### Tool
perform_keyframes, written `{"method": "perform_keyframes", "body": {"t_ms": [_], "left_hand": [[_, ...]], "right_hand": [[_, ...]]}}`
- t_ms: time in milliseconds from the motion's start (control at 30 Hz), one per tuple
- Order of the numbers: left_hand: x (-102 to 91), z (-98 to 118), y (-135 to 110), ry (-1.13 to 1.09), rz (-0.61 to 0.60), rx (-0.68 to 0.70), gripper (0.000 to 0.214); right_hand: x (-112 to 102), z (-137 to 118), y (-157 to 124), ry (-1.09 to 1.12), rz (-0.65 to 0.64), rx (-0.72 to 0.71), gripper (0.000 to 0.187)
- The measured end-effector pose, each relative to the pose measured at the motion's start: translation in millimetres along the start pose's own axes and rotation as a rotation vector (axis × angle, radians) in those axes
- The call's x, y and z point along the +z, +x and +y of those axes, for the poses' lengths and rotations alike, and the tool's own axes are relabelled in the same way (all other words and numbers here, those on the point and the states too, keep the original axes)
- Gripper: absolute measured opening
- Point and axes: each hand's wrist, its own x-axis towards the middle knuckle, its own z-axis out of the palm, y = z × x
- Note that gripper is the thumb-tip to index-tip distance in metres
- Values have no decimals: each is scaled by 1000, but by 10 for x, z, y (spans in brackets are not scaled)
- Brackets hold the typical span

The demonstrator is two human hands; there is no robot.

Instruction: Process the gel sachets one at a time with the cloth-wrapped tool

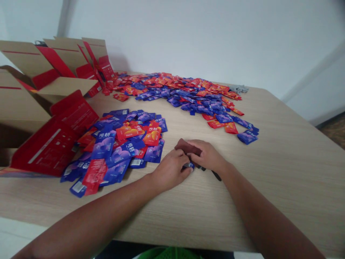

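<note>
Near the middle of the table, my left hand (171,169) and my right hand (208,154) meet with fingers curled inward. A brown flat piece (184,145), of a kind I cannot make out, stands up between them, and the right hand grips its upper edge. Under the left fingertips a bit of a blue packet (191,166) shows, mostly covered by the hand. Below the right palm a dark strip (216,176) sticks out on the table. To the left of my hands lies a pile of blue and red printed packets (126,147).
Open red and tan cardboard boxes (51,144) crowd the left side. A long heap of red and blue packets (183,90) spreads along the back, trailing to the right. A small grey item (239,89) lies beyond its right end. The wooden table (283,172) extends rightward.
</note>
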Motion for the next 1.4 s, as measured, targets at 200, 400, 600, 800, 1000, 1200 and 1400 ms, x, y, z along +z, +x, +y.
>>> {"method": "perform_keyframes", "body": {"t_ms": [200,400,600,800,1000,1200,1400], "left_hand": [[-23,6,-3,18,6,18,14],[-43,5,2,49,0,44,16],[-59,8,6,54,4,70,14],[-98,13,11,6,-44,200,16],[-116,-20,30,54,-147,248,40],[-212,40,25,168,-206,221,55],[-243,48,42,277,-133,130,37]], "right_hand": [[-37,84,18,-27,71,178,55],[-34,319,-3,-207,230,319,49],[-30,379,-18,-247,252,368,49],[-46,358,-5,-294,251,388,48],[-44,378,-13,-287,268,390,49],[-58,324,-10,-209,347,411,46],[-108,194,12,-95,495,420,40]]}}
